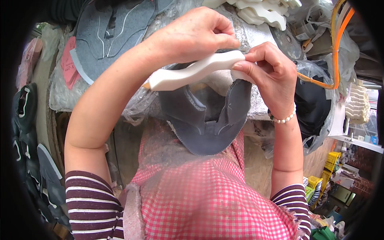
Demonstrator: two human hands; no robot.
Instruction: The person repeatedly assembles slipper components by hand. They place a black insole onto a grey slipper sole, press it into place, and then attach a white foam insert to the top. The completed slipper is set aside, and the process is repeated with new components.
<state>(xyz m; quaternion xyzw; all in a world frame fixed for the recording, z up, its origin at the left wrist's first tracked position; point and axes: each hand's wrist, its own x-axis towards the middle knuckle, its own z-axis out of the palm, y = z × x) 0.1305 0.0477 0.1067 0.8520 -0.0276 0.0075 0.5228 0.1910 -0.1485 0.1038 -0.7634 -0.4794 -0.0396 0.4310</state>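
My right hand (272, 74) pinches one end of a wavy white foam strip (196, 71) between thumb and fingers. The strip slants down to the left, below my left hand (200, 34). That hand is closed, its thumb and forefinger pressed together just above the foam; anything between them is too small to make out. Under the strip, a dark grey stitched shoe upper (208, 138) lies over the table's near edge against my checked apron (192, 188). The foam hides part of the upper's far side.
More flat grey shoe uppers (94, 34) lie at the far left beside a pink printed piece (70, 64). White foam pieces (262, 14) are piled at the back. An orange cable (338, 52) hangs at the right near a black bundle in clear plastic (314, 104).
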